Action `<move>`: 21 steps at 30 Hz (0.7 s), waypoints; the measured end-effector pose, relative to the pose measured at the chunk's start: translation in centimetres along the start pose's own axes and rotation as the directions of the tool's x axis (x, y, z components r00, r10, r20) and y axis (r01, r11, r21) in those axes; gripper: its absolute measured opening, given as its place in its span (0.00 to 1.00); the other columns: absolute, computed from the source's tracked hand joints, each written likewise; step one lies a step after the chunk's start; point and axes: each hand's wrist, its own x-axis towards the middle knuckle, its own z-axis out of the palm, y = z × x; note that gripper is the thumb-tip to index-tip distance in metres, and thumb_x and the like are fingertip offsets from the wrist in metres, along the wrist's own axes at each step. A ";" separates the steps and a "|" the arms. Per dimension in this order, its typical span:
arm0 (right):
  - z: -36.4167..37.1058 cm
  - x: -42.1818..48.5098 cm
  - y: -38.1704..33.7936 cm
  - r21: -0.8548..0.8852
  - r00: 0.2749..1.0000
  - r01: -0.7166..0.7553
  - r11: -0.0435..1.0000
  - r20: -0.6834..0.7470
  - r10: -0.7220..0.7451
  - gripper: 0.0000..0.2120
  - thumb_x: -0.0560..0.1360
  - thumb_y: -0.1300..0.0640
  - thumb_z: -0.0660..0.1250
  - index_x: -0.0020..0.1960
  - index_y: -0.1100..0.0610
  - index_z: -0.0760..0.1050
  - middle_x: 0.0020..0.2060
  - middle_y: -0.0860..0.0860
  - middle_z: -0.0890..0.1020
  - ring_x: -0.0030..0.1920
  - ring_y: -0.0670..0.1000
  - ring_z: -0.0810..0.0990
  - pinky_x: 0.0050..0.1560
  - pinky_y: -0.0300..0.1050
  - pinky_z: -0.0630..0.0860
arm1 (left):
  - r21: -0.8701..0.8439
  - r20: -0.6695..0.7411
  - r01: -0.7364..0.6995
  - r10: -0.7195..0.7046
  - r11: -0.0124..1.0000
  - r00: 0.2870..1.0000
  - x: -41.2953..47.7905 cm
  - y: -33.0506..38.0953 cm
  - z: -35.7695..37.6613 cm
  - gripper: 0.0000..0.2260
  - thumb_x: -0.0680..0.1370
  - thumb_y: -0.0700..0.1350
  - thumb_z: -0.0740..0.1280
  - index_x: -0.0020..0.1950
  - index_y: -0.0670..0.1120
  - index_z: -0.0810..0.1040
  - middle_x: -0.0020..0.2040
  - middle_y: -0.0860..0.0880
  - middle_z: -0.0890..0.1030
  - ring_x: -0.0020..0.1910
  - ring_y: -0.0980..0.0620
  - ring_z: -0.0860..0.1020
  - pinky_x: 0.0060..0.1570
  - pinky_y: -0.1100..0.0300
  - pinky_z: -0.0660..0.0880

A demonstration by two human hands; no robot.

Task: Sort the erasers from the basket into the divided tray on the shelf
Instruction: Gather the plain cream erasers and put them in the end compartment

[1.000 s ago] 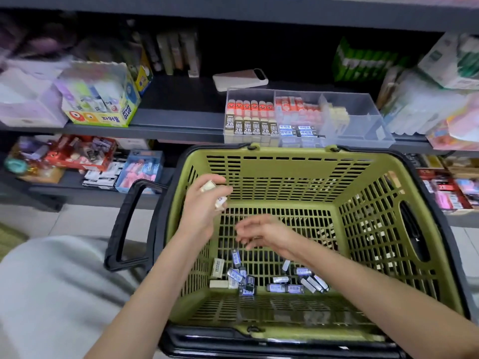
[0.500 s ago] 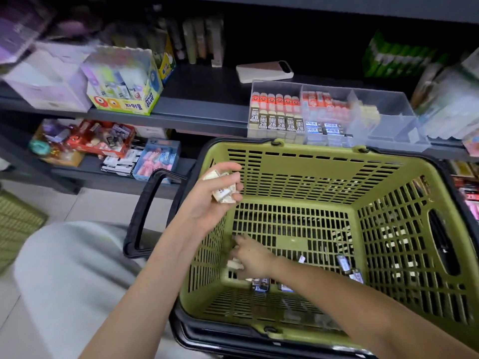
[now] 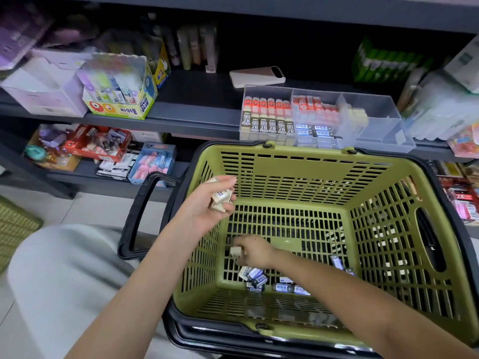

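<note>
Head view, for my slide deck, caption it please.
Left hand holds cream erasers over the green basket while right hand pinches another eraser inside.

Stationery shop: stocked shelves (image 3: 197, 117), shopping basket (image 3: 298, 161).

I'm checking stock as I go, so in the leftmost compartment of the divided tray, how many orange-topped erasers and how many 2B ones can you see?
Orange-topped erasers: 6
2B erasers: 6
Total: 12 showing in the leftmost compartment of the divided tray; any behind or beneath are hidden.
</note>
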 end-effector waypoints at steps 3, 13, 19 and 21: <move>-2.6 -1.1 -0.4 0.447 0.988 -0.123 0.886 -0.032 0.153 0.10 0.71 0.60 0.71 0.50 0.57 0.73 0.43 0.52 0.79 0.39 0.49 0.79 0.39 0.42 0.78 | 0.062 -0.068 0.068 -0.064 0.996 0.996 0.1 -0.3 -0.2 0.15 0.63 0.39 0.74 0.47 0.42 0.77 0.36 0.46 0.76 0.31 0.53 0.74 0.23 0.66 0.69; -12.4 -7.6 -5.9 0.921 0.947 0.267 0.284 -0.305 0.099 0.10 0.68 0.56 0.73 0.48 0.56 0.79 0.41 0.51 0.84 0.39 0.48 0.81 0.35 0.37 0.77 | 0.036 0.012 0.232 -0.233 0.972 0.973 0.4 -1.4 0.1 0.14 0.67 0.44 0.73 0.50 0.40 0.81 0.44 0.42 0.83 0.40 0.46 0.82 0.35 0.56 0.79; -12.3 -6.9 -8.2 0.306 0.831 0.107 0.946 -0.550 0.084 0.13 0.79 0.45 0.58 0.53 0.52 0.75 0.40 0.47 0.79 0.38 0.46 0.78 0.36 0.42 0.75 | 0.032 0.188 0.160 -0.164 0.987 0.968 0.5 -1.3 0.1 0.23 0.65 0.64 0.68 0.46 0.47 0.86 0.46 0.45 0.85 0.44 0.46 0.84 0.41 0.53 0.80; -11.9 -6.6 -8.4 0.085 0.823 0.001 0.996 -0.566 0.048 0.18 0.80 0.43 0.52 0.52 0.54 0.73 0.39 0.46 0.73 0.35 0.45 0.73 0.36 0.43 0.68 | 0.026 0.218 0.160 -0.161 0.987 0.962 0.5 -1.2 0.2 0.28 0.63 0.67 0.68 0.49 0.46 0.85 0.48 0.44 0.84 0.46 0.46 0.83 0.41 0.53 0.80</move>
